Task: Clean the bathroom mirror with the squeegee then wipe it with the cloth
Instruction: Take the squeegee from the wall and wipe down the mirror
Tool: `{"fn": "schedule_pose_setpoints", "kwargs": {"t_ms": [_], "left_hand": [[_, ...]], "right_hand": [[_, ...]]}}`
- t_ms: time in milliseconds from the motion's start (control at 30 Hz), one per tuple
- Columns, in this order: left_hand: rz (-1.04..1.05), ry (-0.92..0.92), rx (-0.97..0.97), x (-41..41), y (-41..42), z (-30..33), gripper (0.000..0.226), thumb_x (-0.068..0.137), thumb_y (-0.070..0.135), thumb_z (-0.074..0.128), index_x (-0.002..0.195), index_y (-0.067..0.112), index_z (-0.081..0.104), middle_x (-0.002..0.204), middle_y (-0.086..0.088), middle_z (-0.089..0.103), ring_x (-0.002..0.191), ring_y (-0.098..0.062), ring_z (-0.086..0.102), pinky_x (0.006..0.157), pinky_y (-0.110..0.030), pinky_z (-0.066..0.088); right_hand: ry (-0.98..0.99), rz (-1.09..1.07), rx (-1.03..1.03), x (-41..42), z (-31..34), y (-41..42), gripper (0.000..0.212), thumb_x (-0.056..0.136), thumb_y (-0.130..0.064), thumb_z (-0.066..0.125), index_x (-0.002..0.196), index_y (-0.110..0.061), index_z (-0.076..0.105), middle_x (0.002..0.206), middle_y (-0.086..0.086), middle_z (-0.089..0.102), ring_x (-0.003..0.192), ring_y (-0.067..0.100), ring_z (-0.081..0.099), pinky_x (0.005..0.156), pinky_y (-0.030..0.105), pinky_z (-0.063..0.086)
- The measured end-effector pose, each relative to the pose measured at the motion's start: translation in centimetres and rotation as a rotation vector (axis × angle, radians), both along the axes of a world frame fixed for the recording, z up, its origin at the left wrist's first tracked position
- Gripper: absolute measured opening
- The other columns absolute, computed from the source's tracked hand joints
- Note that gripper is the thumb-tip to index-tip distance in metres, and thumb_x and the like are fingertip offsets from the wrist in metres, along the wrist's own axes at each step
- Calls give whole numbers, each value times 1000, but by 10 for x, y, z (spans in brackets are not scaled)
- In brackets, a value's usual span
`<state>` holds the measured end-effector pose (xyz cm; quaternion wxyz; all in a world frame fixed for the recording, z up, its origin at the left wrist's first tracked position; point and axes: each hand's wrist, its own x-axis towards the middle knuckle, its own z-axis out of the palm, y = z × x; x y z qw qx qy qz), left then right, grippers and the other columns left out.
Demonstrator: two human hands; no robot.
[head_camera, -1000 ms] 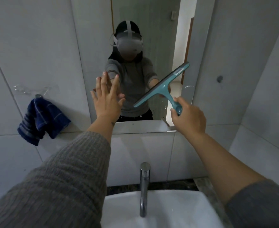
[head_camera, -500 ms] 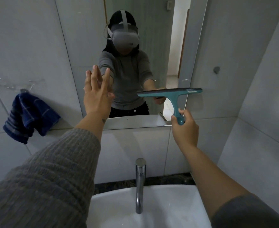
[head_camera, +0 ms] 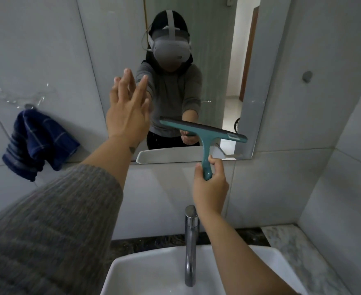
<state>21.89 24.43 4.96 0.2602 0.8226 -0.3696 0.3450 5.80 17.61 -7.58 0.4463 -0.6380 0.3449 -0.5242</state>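
Note:
The wall mirror (head_camera: pixel 213 60) hangs above the sink. A teal squeegee (head_camera: pixel 205 135) with a dark blade lies across the mirror's lower part, blade tilted down to the right. My right hand (head_camera: pixel 210 188) grips its handle from below. My left hand (head_camera: pixel 128 111) is raised flat with fingers spread at the mirror's left side; whether it touches the glass I cannot tell. A dark blue cloth (head_camera: pixel 37 143) hangs from a hook on the tiled wall at left, apart from both hands.
A white sink (head_camera: pixel 154 273) with a chrome tap (head_camera: pixel 190 241) sits below my arms. A small white shelf (head_camera: pixel 164 156) runs along the mirror's bottom edge. Tiled walls close in on the right, with a marble counter strip (head_camera: pixel 292 248).
The squeegee has come down the mirror from mid height to near its bottom edge, and its blade turned from steeply tilted to nearly level. My left hand stayed raised at the mirror's left.

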Motion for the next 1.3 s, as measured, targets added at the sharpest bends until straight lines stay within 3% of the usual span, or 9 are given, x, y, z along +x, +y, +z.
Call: {"fn": "schedule_pose_setpoints", "kwargs": {"t_ms": [167, 300, 400, 533, 733, 933, 1033, 1167, 1300], "left_hand": [[38, -96, -13, 7, 22, 0, 56, 95, 30, 43, 147, 35, 23, 157, -5, 16, 139, -31, 21, 104, -50, 35], [52, -75, -27, 14, 37, -16, 58, 94, 29, 47, 147, 35, 23, 157, -5, 16, 140, -30, 19, 108, -51, 32], [60, -50, 17, 20, 41, -30, 61, 93, 33, 49, 148, 35, 20, 158, -5, 12, 142, -29, 16, 110, -50, 31], [88, -34, -1, 14, 40, -48, 66, 92, 31, 54, 148, 33, 19, 159, -5, 9, 143, -30, 14, 113, -49, 27], [72, 44, 39, -4, 20, -75, 71, 91, 34, 56, 149, 35, 15, 160, -5, 0, 146, -30, 5, 116, -51, 19], [11, 13, 18, -24, -5, -82, 75, 88, 33, 61, 149, 34, 18, 160, -8, 0, 146, -31, -1, 115, -58, 14], [-8, 19, 40, -35, -22, -86, 77, 88, 34, 61, 150, 34, 15, 160, -8, -4, 146, -31, -5, 116, -57, 9], [-3, 35, 88, -40, -41, -98, 78, 89, 33, 61, 150, 35, 12, 160, -7, -6, 146, -31, -7, 117, -55, 9], [0, 21, 65, -36, -50, -107, 77, 89, 25, 59, 151, 33, 14, 160, -9, -2, 146, -34, -4, 115, -56, 15]], "right_hand": [[-31, 22, -47, 28, -2, 31, 20, 93, -21, 59, 111, -12, 57, 75, 5, 64, 55, 11, 55, 50, 23, 45], [108, 119, -208, 48, -5, 61, 23, 93, -22, 58, 116, -17, 56, 74, -3, 60, 59, 10, 57, 53, 23, 52], [228, 127, -309, 48, -8, 58, 32, 95, -24, 55, 126, -20, 53, 79, 5, 67, 65, 18, 64, 58, 28, 56], [547, 191, -561, 29, -10, 36, 41, 96, -27, 52, 136, -26, 45, 88, 8, 70, 73, 25, 65, 62, 34, 55], [739, 129, -712, -4, -1, -5, 39, 95, -29, 49, 134, -30, 44, 85, 9, 68, 71, 30, 61, 55, 31, 40], [707, 44, -677, -32, -5, -35, 38, 94, -29, 52, 132, -29, 49, 79, 5, 67, 61, 21, 49, 54, 27, 38], [668, 0, -609, -50, -13, -51, 37, 93, -29, 54, 130, -27, 52, 78, 5, 65, 62, 24, 53, 51, 26, 38], [577, -39, -478, -65, -26, -66, 31, 91, -28, 59, 122, -25, 57, 69, 2, 56, 57, 23, 46, 47, 24, 28], [493, -26, -386, -71, -41, -74, 26, 90, -28, 62, 115, -25, 59, 72, 5, 65, 59, 24, 56, 47, 25, 34]]}}
